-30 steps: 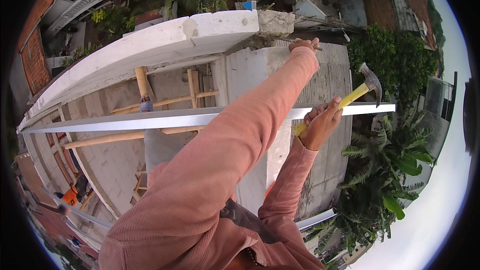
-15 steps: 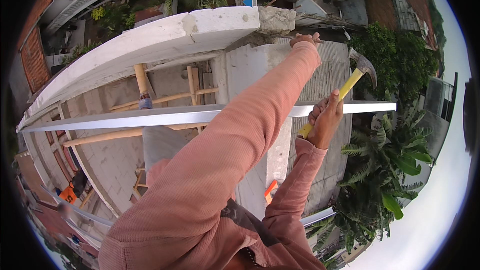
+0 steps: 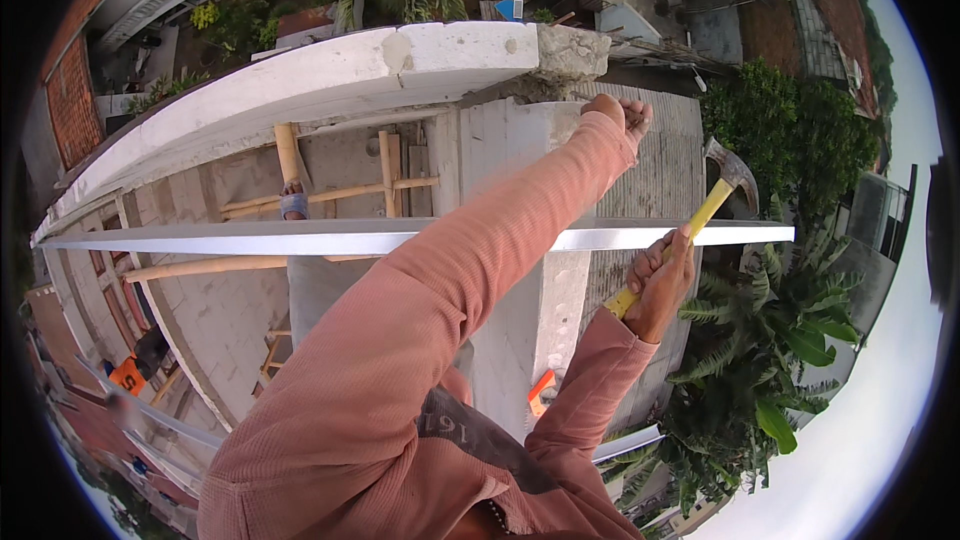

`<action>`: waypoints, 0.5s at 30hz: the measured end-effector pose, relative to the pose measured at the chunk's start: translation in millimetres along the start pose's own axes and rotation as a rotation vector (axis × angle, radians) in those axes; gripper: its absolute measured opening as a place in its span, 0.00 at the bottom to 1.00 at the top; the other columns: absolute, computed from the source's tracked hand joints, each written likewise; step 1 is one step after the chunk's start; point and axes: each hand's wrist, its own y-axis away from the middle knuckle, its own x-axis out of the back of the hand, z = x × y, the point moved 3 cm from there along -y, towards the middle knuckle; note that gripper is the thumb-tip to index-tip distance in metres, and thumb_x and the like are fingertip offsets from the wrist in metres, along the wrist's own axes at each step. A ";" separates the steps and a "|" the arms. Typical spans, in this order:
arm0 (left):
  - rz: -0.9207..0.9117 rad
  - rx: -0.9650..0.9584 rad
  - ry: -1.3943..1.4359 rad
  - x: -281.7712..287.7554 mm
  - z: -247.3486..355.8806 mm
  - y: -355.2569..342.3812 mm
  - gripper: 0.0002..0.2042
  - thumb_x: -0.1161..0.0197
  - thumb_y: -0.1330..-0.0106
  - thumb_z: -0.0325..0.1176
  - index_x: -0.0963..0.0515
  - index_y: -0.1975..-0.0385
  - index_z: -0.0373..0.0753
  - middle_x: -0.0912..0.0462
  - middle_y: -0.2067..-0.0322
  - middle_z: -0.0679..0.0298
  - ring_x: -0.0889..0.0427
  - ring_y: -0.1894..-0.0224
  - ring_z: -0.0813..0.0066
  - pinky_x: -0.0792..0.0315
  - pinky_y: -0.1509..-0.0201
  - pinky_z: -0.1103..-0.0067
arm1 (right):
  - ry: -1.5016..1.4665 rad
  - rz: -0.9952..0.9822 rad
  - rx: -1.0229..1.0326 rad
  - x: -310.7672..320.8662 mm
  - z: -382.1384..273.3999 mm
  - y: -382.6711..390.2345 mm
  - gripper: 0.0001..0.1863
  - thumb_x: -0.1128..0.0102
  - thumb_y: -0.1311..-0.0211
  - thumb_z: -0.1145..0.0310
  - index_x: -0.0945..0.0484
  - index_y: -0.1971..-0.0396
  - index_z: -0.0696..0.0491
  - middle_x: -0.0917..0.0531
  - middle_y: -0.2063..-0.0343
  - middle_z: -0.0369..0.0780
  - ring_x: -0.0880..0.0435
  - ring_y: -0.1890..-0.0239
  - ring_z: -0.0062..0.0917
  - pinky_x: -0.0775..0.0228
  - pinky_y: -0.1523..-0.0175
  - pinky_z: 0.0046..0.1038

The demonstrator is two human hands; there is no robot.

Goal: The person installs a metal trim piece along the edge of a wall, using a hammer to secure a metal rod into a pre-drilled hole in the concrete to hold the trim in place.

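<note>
My left hand (image 3: 622, 114) reaches out beside the broken concrete end (image 3: 572, 52) of the white block wall (image 3: 440, 48). Its fingers are closed around a thin dark rod, mostly hidden by the hand. Lower and to the right, my right hand (image 3: 660, 282) grips a claw hammer (image 3: 712, 205) by its yellow handle. The hammer's metal head is raised, up and to the right of that hand. A long silvery metal beam (image 3: 230, 237) runs across the view, passing beneath my left forearm and behind the hammer handle.
My foot in a sandal (image 3: 292, 202) rests by bamboo poles (image 3: 390, 175) at left. An orange-handled tool (image 3: 542, 392) lies on the wall ledge. A corrugated roof (image 3: 655, 140) lies below, with trees (image 3: 765, 340) at right. A person in orange (image 3: 128, 376) is at far left.
My left hand has turned slightly, and the rod shows less. The hammer and my right hand have shifted a little down and right in view. The whole scene sits slightly lower.
</note>
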 end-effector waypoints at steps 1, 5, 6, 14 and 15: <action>-0.077 -0.026 -0.150 10.3 -3.5 23.5 0.07 0.56 0.29 0.28 0.32 0.69 0.35 0.27 0.76 0.62 0.26 0.77 0.73 0.23 0.71 0.80 | -0.030 -0.003 -0.009 5.2 -2.1 6.9 0.20 0.54 0.26 0.48 0.34 0.68 0.50 0.40 0.85 0.28 0.44 0.89 0.11 0.54 0.87 0.18; -0.267 -0.127 -0.760 70.0 10.9 116.8 0.12 0.51 0.34 0.33 0.30 0.54 0.37 0.28 0.71 0.67 0.31 0.79 0.80 0.33 0.73 0.82 | 0.025 -0.052 0.063 7.9 5.3 48.5 0.23 0.58 0.25 0.47 0.29 0.61 0.55 0.39 0.85 0.30 0.43 0.89 0.11 0.54 0.86 0.17; -0.319 -0.189 -0.951 85.7 20.9 130.0 0.17 0.50 0.35 0.34 0.31 0.48 0.36 0.27 0.69 0.68 0.30 0.77 0.80 0.34 0.71 0.82 | 0.067 -0.078 0.032 1.2 4.5 63.3 0.22 0.57 0.24 0.52 0.27 0.59 0.59 0.35 0.84 0.31 0.42 0.88 0.10 0.54 0.84 0.17; -0.254 -0.555 -0.885 141.6 96.8 198.2 0.23 0.37 0.32 0.37 0.37 0.41 0.40 0.28 0.70 0.71 0.31 0.72 0.84 0.32 0.69 0.83 | 0.719 -0.691 0.511 -64.3 25.0 135.4 0.17 0.46 0.28 0.61 0.21 0.55 0.61 0.20 0.73 0.43 0.20 0.69 0.27 0.30 0.64 0.28; -0.234 -0.512 -0.780 148.4 111.5 201.3 0.22 0.38 0.31 0.37 0.38 0.43 0.39 0.29 0.69 0.70 0.32 0.75 0.85 0.31 0.71 0.83 | 0.724 -0.686 0.513 -66.8 20.0 131.9 0.17 0.46 0.28 0.61 0.21 0.55 0.61 0.20 0.73 0.43 0.20 0.69 0.27 0.30 0.64 0.28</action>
